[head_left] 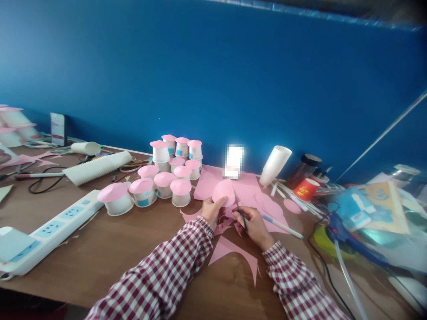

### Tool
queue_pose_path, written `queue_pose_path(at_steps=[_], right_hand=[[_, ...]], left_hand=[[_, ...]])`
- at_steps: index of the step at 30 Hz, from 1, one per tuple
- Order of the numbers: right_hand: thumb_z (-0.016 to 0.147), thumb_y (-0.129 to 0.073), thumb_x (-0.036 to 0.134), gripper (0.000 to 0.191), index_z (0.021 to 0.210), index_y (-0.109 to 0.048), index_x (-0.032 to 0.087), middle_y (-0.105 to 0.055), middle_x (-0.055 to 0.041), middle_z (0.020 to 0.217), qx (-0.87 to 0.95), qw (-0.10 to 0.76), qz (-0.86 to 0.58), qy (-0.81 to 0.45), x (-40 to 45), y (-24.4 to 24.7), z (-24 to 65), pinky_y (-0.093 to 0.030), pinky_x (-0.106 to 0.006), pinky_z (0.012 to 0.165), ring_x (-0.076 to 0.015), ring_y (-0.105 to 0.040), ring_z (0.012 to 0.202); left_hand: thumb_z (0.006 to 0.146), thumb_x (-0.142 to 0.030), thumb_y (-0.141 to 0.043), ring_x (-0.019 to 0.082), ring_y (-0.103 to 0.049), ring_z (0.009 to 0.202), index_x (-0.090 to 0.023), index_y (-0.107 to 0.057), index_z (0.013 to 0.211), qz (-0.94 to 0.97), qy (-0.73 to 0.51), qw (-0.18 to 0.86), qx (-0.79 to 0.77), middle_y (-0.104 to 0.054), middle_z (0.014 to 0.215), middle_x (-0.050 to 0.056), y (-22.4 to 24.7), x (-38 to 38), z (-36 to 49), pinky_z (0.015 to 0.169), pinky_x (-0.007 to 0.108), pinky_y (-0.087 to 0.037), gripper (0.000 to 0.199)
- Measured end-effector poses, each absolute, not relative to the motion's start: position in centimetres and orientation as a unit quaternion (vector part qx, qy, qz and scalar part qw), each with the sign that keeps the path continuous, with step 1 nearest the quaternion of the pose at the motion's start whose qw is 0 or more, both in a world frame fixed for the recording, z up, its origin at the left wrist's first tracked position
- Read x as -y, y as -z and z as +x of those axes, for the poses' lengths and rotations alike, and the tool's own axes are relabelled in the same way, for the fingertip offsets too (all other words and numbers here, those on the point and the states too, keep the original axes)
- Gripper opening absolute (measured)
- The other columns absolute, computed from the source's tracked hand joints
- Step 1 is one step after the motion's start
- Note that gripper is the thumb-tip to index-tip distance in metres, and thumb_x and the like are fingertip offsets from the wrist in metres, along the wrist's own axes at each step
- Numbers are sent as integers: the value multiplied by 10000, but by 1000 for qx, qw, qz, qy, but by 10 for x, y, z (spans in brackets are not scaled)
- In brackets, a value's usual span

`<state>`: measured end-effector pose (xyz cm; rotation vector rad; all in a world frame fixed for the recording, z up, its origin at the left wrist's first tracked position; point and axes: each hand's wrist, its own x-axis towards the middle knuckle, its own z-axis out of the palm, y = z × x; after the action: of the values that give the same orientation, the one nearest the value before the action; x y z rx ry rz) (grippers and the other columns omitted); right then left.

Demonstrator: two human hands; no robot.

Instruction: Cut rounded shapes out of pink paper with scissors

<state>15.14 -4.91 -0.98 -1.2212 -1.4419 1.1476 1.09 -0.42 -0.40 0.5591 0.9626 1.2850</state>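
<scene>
My left hand [213,210] pinches a rounded piece of pink paper [223,192] between thumb and fingers. In my right hand [254,226] is a pair of scissors [243,218], its blades at the right edge of that paper. Under both hands lie pink sheets [247,183] and cut scraps. A curved pink offcut [233,252] rests on the table in front of my hands. To the left stand several upturned white paper cups [144,198] topped with shallow pink paper cones [143,186].
A power strip [62,224] and a stack of cups [98,168] lie at left. Behind the paper leans another cup stack [275,165]. A marker [283,226], a red cup [306,190] and a blue glue gun [353,243] with cable are at right.
</scene>
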Motion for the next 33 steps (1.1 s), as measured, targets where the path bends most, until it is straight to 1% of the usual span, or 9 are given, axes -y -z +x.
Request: queue_pose_path(at_steps=[4, 12, 16, 21, 27, 33], right_hand=[[799, -648, 433, 284, 864, -621, 158, -505, 59, 464, 589, 447, -494, -458, 49, 11, 152, -392, -202, 351, -101, -471, 364], [807, -628, 456, 305, 872, -633, 157, -500, 58, 451, 599, 444, -498, -442, 48, 11, 152, -384, -203, 348, -108, -480, 361], [806, -628, 467, 302, 831, -634, 166, -507, 48, 456, 607, 440, -500, -434, 49, 11, 151, -383, -207, 350, -111, -478, 363], [775, -656, 472, 335, 888, -642, 157, -521, 45, 472, 586, 443, -501, -457, 48, 11, 152, -388, -207, 343, -112, -486, 368], [761, -666, 448, 344, 919, -617, 147, -507, 71, 468, 556, 455, -493, -491, 48, 6, 150, -383, -197, 332, -101, -480, 356], [755, -688, 433, 300, 825, -575, 165, -533, 58, 487, 546, 472, -487, -491, 48, 6, 150, -379, -191, 326, -97, -482, 361]], left_hand=[[554, -275, -802, 65, -433, 354, -108, -593, 673, 246, -559, 662, -434, -504, 444, -25, 5, 3, 11, 337, 178, -348, 292], [556, -253, -797, 62, -428, 364, -107, -584, 638, 242, -569, 656, -433, -500, 441, -23, 2, 4, 11, 347, 177, -346, 271], [564, -252, -790, 61, -419, 361, -107, -580, 624, 243, -571, 650, -439, -491, 436, -24, 1, 4, 11, 344, 178, -336, 263], [569, -259, -794, 63, -429, 367, -107, -588, 660, 247, -561, 660, -434, -497, 444, -24, 1, 4, 11, 348, 177, -349, 272], [575, -282, -792, 62, -424, 348, -108, -590, 685, 283, -538, 669, -428, -504, 444, -21, 7, 3, 11, 333, 178, -356, 288], [601, -292, -770, 59, -410, 333, -101, -598, 720, 309, -515, 678, -424, -515, 448, -16, 10, 3, 11, 333, 190, -368, 284]])
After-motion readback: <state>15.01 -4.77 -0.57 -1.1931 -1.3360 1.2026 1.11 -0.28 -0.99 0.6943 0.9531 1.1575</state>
